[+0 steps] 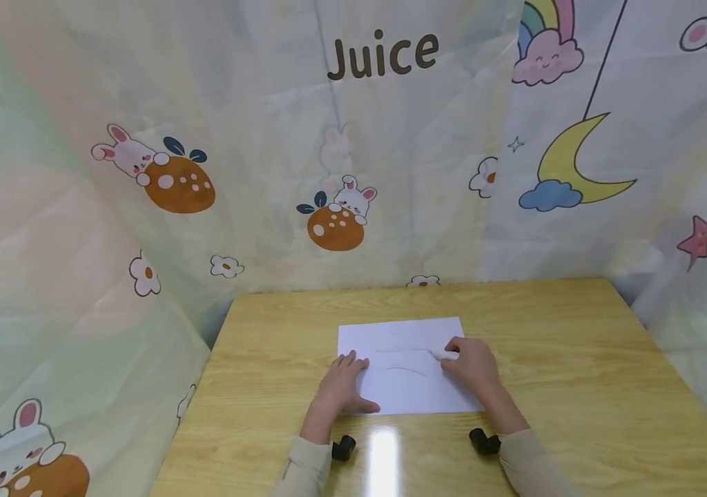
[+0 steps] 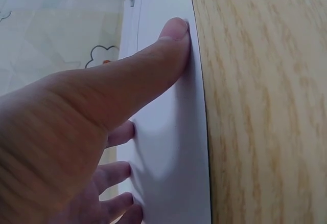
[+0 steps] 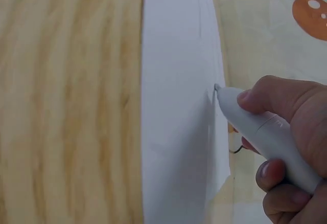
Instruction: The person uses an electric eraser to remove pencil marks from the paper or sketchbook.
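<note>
Pale printed cloth [image 1: 266, 138] hangs behind a wood-grain table [image 1: 577, 359], on which a white sheet of paper [image 1: 424, 399] lies flat, its long side running left to right. On the paper's near left corner rests the left hand [image 1: 341, 388], fingers spread apart with their tips on the sheet, thumb stretched along the near edge. The right hand [image 1: 475, 362] is at the right side, thumb and fingers clamped on a thick white pen [image 3: 258, 129].

That pen is the nearer thing to the right hand, well apart from the left — its long axis slants from the grip at the right toward the paper's middle, and its tip appears to touch the sheet. From the right fingers, the upper line [image 1: 400, 350] lies to the left, its right end just at the tip; a curved lower line [image 1: 403, 368] sits on the near side of it.
</note>
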The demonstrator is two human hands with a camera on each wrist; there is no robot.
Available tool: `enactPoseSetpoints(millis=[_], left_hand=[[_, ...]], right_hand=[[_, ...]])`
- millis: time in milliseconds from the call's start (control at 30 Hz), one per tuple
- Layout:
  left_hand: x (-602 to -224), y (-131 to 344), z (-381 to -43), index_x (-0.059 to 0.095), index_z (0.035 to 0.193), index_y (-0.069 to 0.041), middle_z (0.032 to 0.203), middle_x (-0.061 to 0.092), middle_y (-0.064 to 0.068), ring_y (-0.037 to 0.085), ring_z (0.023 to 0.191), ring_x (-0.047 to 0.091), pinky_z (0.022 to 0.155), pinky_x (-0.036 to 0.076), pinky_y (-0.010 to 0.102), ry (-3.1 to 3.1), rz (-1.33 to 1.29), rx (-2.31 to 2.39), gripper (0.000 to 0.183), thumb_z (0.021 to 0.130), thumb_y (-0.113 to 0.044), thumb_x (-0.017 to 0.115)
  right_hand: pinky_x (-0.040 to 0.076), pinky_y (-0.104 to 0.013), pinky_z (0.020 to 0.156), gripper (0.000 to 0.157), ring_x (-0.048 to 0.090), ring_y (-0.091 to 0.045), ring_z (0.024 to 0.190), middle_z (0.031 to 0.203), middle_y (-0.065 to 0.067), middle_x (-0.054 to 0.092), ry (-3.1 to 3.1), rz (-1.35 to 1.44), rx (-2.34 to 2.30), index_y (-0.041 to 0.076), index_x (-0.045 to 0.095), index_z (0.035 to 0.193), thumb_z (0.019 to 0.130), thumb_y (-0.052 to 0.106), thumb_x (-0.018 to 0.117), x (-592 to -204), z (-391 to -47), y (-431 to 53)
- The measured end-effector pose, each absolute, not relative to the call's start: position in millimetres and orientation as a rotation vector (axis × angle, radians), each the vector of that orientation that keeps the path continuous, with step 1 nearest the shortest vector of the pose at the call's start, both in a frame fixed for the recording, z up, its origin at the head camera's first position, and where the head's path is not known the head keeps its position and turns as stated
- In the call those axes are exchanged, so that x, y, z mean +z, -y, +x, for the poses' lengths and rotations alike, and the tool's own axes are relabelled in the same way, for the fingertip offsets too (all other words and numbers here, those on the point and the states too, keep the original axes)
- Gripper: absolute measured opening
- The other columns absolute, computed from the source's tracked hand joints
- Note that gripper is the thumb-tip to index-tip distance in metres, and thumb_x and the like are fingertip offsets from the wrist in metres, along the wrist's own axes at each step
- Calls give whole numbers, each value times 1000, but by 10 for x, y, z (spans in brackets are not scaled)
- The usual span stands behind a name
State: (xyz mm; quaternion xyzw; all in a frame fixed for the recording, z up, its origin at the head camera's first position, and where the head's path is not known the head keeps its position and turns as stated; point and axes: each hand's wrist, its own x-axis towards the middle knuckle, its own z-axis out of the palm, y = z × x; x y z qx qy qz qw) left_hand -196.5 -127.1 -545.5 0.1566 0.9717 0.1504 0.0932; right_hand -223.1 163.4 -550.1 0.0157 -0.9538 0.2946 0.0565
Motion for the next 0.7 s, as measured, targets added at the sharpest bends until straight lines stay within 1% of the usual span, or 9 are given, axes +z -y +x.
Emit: enactPoseSetpoints(millis=[200,333,433,700], left_hand=[[-5490,1289,-1944,54,139,-12,151,36,19,42,136,33,106,35,53,-2899,482,446,94,61,-54,87],[-5503,1290,-1953,53,139,-13,151,36,18,42,136,32,106,35,53,-2896,493,423,95,62,-56,86],[-5505,1290,-1961,53,139,-13,151,35,18,42,137,32,106,36,53,-2899,493,426,95,62,-57,86],[-5495,1274,-1977,53,139,-13,151,35,18,42,137,32,106,36,53,-2892,479,429,95,62,-57,86]], right_hand=[[53,-41,65,21,63,-21,74,85,-4,70,2903,145,868,7,72,88,75,20,81,-5506,-2262,-1649],[53,-41,64,19,62,-20,73,84,-3,70,2940,112,867,8,72,87,74,18,81,-5493,-2249,-1652],[52,-40,62,19,61,-19,71,84,-3,70,2926,130,867,8,72,88,75,18,80,-5491,-2270,-1639],[52,-40,64,19,62,-20,70,80,-1,69,2893,120,849,8,72,85,74,20,81,-5516,-2284,-1630]])
